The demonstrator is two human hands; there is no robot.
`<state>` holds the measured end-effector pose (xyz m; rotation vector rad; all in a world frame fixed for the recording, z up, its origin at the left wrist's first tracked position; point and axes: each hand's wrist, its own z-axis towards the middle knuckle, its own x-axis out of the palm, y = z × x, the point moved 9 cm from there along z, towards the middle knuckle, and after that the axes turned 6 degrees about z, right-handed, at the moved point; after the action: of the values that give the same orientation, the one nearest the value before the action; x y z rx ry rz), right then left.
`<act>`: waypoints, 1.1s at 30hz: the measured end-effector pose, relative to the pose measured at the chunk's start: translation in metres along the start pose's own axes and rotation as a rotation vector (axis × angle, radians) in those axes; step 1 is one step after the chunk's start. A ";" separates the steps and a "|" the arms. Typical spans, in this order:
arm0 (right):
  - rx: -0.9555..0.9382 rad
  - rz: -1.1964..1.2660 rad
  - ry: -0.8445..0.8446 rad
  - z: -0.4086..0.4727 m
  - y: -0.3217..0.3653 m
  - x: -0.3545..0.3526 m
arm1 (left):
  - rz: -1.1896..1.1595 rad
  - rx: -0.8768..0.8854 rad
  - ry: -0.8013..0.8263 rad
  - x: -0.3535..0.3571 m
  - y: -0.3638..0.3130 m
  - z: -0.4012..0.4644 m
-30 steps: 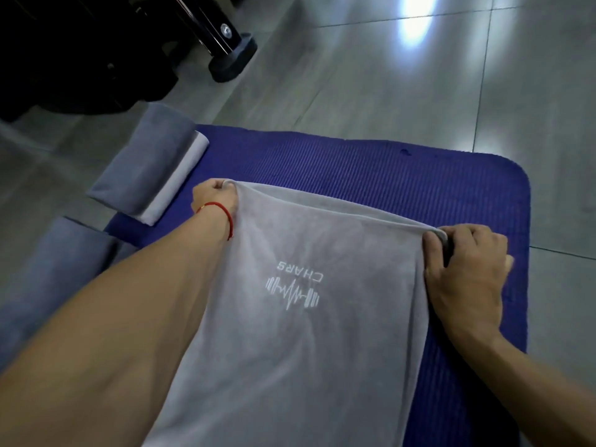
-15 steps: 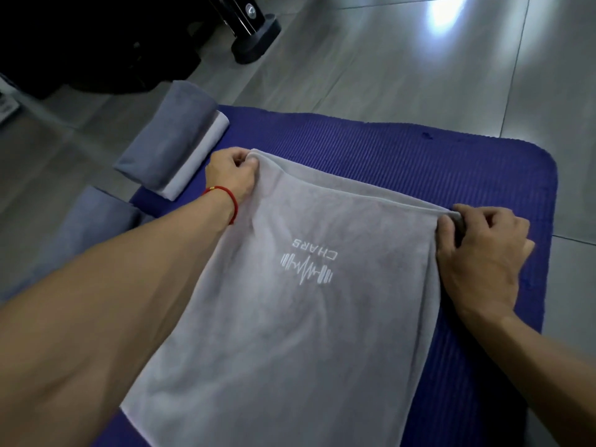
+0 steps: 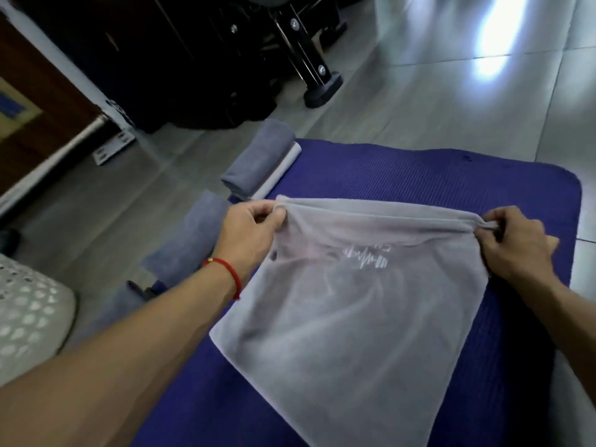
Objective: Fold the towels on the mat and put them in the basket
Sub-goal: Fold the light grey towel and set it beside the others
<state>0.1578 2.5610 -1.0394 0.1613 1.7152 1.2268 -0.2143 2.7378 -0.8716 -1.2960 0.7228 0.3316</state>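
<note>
A light grey towel (image 3: 348,321) with a white logo lies on the blue mat (image 3: 435,175). Its far edge is lifted off the mat. My left hand (image 3: 250,232), with a red string on the wrist, pinches the far left corner. My right hand (image 3: 512,243) pinches the far right corner. The cloth sags between the two hands and folds over the logo. A white perforated basket (image 3: 29,311) stands at the left edge of the view, on the floor.
A folded grey towel (image 3: 261,159) lies at the mat's far left corner, and more grey towels (image 3: 190,240) lie along its left side. Dark gym equipment with a black foot (image 3: 322,88) stands beyond. Grey tiled floor surrounds the mat.
Both hands have raised the towel's far edge off the mat and drawn it toward me. The view has tilted up and the basket has come into sight at the left.
</note>
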 end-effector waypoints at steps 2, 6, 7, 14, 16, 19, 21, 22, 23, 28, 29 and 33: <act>0.030 0.047 0.079 -0.007 0.001 -0.004 | -0.022 -0.023 0.031 -0.012 0.003 -0.029; -0.121 0.136 0.170 -0.041 0.043 -0.020 | -0.077 -0.034 -0.060 -0.058 0.010 -0.059; -0.174 0.157 0.193 -0.050 0.057 -0.024 | -0.104 -0.057 -0.101 -0.073 0.014 -0.065; -0.413 0.300 0.268 -0.098 0.179 -0.089 | -0.341 -0.194 -0.312 -0.189 0.033 -0.122; -0.454 0.347 0.279 -0.112 0.226 -0.109 | -0.384 -0.177 -0.342 -0.227 0.030 -0.136; -0.492 0.422 0.292 -0.136 0.292 -0.131 | -0.365 -0.108 -0.394 -0.282 0.017 -0.160; -0.535 0.450 0.289 -0.154 0.335 -0.139 | -0.321 -0.073 -0.452 -0.318 0.011 -0.179; -0.561 0.454 0.287 -0.163 0.356 -0.141 | -0.300 -0.058 -0.483 -0.336 0.009 -0.188; -0.582 0.454 0.299 -0.172 0.377 -0.142 | -0.275 -0.046 -0.518 -0.354 0.008 -0.197; -0.636 0.422 0.334 -0.206 0.460 -0.132 | -0.188 0.006 -0.683 -0.430 -0.002 -0.245; -0.649 0.420 0.337 -0.213 0.472 -0.130 | -0.192 0.005 -0.707 -0.442 -0.003 -0.255; -0.678 0.419 0.358 -0.240 0.502 -0.122 | -0.156 -0.025 -0.715 -0.479 0.001 -0.290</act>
<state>-0.1647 2.5748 -0.5704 -0.1232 1.4927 2.1900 -0.6559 2.5422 -0.5885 -1.1381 0.0121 0.6323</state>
